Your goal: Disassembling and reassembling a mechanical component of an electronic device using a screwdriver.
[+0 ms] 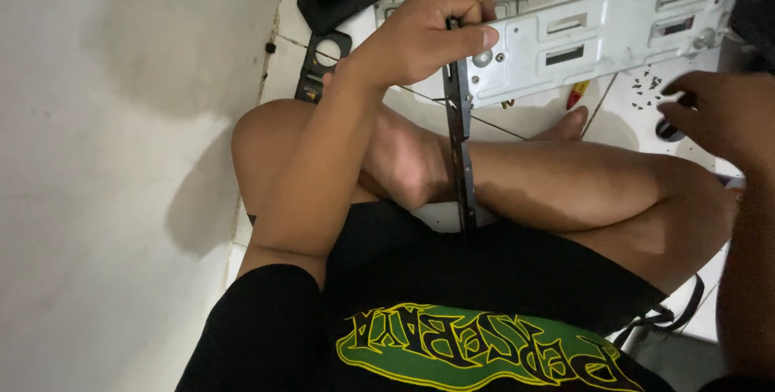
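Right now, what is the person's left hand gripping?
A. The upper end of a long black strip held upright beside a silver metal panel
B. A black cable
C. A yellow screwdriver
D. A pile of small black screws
A: the left hand is closed around the top of the black strip, which runs down to the lap, beside the silver metal panel; the right hand is over the small screws.

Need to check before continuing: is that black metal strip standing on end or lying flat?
On end: the black strip runs from the lap up into the left hand.
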